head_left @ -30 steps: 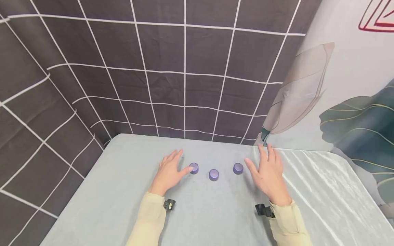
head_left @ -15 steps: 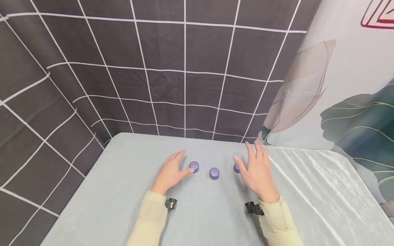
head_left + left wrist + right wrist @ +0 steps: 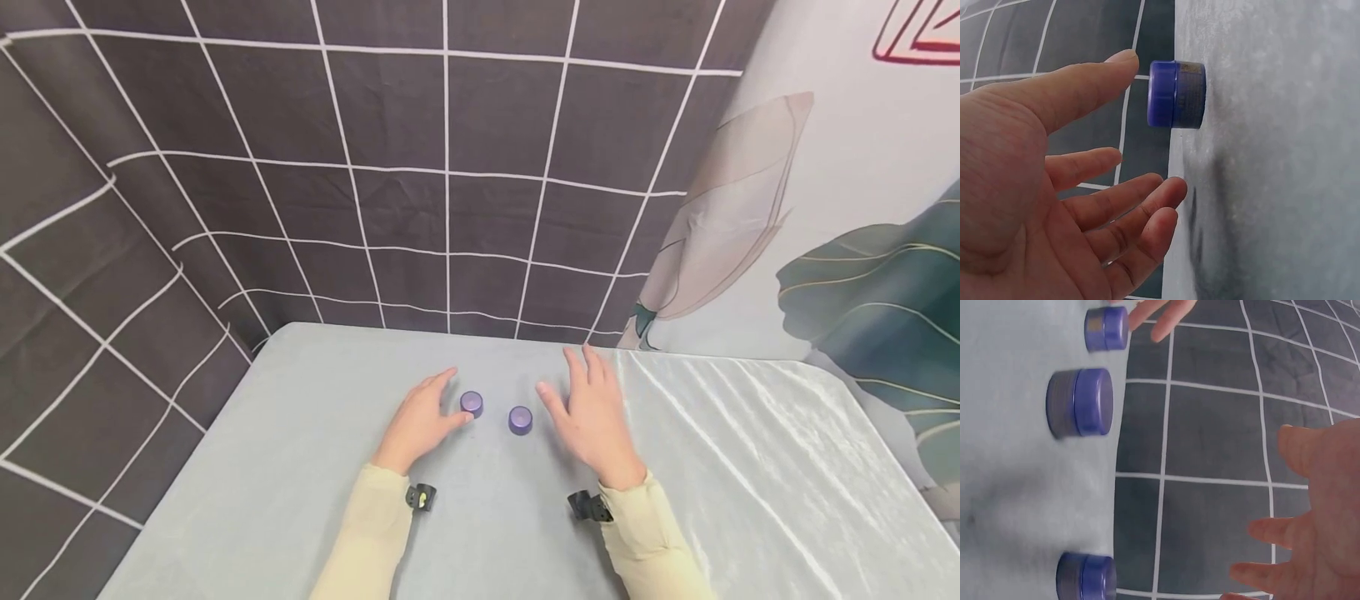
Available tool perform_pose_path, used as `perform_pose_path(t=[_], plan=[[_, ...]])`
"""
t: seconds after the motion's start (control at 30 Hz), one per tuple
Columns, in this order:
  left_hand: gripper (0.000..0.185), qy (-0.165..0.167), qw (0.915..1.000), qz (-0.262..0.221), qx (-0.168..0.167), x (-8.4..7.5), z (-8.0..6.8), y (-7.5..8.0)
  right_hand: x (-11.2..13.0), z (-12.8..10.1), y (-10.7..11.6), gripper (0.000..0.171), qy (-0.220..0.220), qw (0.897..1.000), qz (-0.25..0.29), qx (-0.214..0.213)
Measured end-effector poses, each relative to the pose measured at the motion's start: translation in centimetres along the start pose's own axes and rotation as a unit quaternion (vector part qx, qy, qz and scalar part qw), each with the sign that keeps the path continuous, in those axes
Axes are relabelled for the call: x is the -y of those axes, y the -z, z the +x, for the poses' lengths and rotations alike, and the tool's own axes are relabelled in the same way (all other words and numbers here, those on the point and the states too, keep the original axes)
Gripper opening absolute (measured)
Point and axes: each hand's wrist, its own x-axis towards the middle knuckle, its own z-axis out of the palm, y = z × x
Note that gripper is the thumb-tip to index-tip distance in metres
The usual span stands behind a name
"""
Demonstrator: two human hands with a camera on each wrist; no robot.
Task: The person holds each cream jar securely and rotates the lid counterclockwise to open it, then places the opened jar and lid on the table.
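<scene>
Three small purple caps sit in a loose row on the grey table [image 3: 300, 467], though the head view shows only two, the third being hidden under the right hand.

The left hand [image 3: 417, 423] lies low with fingers [image 3: 1116, 164] spread and relaxed, holding nothing; its thumb tip reaches just beside the left cap [image 3: 471, 403], which the left wrist view shows [image 3: 1177, 94] upright, lying past the thumb tip. Whether thumb and cap touch I cannot tell; they look a hair apart.

The right hand [image 3: 592, 421] hovers flat with fingers [image 3: 1272, 531] wide and holding nothing. From its thumb, the middle cap [image 3: 521, 419] lies just to the hand's left, near but apart. The right cap [image 3: 1085, 577] appears to sit beneath the palm, off the skin.

Each cap is a short round drum with its axis upright, so no side favours a grip. The left hand is nearer the left cap; the right hand is nearer the other two.
</scene>
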Motion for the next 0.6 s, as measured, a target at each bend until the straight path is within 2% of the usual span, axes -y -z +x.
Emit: perform_pose_path(t=[0.6], plan=[[0.071,-0.012,0.9998,0.011,-0.010,0.0,0.1,-0.9,2.0,0.3,-2.4,0.063,-0.009,1.000,0.017,0.010]])
